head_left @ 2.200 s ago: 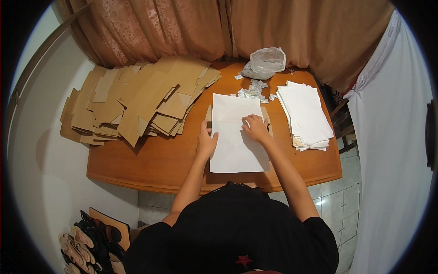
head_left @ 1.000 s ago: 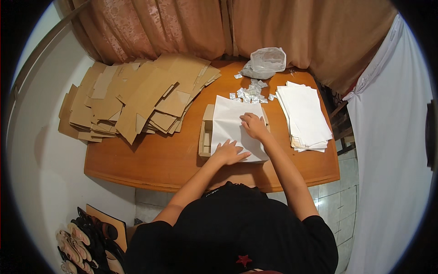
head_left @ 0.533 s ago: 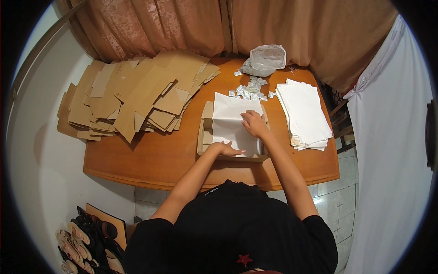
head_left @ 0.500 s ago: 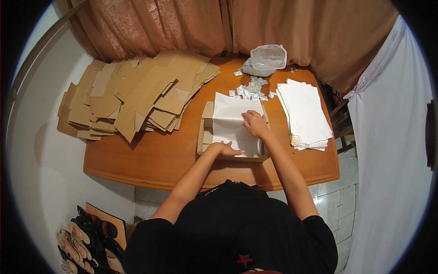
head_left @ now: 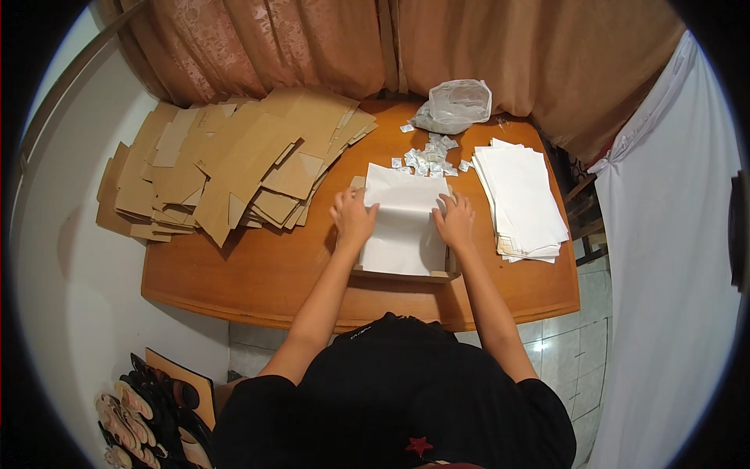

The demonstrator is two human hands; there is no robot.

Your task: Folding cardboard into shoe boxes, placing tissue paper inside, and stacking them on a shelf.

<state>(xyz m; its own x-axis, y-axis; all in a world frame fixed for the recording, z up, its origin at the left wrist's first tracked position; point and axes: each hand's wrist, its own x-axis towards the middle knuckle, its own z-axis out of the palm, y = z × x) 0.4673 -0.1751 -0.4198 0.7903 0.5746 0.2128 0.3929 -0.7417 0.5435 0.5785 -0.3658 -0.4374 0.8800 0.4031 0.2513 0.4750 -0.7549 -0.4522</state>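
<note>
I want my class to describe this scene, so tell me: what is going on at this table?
A person leans over a wooden table, both hands pressing a white sheet of paper into a shallow cardboard box. The left hand and right hand rest on the sheet's sides. Flat cardboard pieces lie left, a paper stack right, small packets behind.

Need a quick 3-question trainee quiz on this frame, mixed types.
1. True or false: both hands press on the white sheet.
2. The stack of white paper lies beside which hand? A) left hand B) right hand
3. Fill in: the small white packets lie between the sheet and the clear plastic ____.

Key: 1 true; 2 B; 3 bag.
</note>
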